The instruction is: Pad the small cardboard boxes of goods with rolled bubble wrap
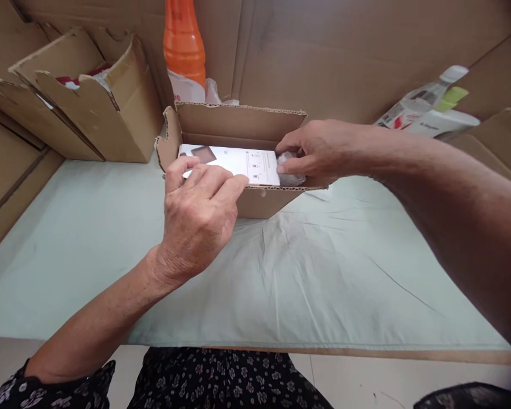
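Observation:
A small open cardboard box (234, 122) stands on the pale green cloth (281, 272). Inside it lies a white printed card (238, 162) with a dark picture at its left end. My left hand (198, 213) rests on the box's near wall, its fingertips touching the card's near edge. My right hand (319, 150) reaches into the right end of the box and pinches a small clear plastic packet (287, 170) lying beside the card.
Another open cardboard box (85, 96) with items inside stands at the back left. An orange bottle (183, 40) rises behind the small box. White bottles (430, 108) lie at the back right. Cardboard sheets wall the back and sides.

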Available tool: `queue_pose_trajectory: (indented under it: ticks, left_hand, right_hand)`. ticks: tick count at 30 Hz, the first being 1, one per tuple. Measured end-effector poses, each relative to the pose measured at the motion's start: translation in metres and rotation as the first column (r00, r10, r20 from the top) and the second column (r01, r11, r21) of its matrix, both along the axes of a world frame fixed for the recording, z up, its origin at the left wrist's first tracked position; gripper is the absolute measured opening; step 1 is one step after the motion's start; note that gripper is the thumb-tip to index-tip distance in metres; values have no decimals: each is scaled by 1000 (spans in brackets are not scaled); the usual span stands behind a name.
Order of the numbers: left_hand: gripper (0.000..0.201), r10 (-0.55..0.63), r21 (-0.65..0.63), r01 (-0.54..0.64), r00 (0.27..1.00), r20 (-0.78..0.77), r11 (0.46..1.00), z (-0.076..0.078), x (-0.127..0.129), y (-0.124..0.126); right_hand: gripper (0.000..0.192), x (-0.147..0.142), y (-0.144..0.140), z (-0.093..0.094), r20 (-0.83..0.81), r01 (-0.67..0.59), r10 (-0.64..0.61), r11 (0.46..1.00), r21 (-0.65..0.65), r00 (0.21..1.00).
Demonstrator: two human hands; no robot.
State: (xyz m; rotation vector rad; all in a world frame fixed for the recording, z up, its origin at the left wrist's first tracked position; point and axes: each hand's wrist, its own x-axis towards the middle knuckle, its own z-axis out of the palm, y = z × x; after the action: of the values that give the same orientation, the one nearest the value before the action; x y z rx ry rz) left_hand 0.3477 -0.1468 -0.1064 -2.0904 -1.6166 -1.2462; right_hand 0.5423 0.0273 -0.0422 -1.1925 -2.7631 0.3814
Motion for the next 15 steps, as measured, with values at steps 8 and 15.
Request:
queue_pose_trajectory:
  ticks: [8, 15]
  left_hand:
    - [67, 139, 49, -153, 966, 218, 987, -39, -34, -47]
    - [76, 244, -331, -41, 761, 601, 943, -72, -39, -49]
  right_hand:
    - [15, 74, -87, -9, -562, 367, -177, 898, 244, 808]
    - [63, 74, -64, -87, -515, 128, -168, 985, -113, 840]
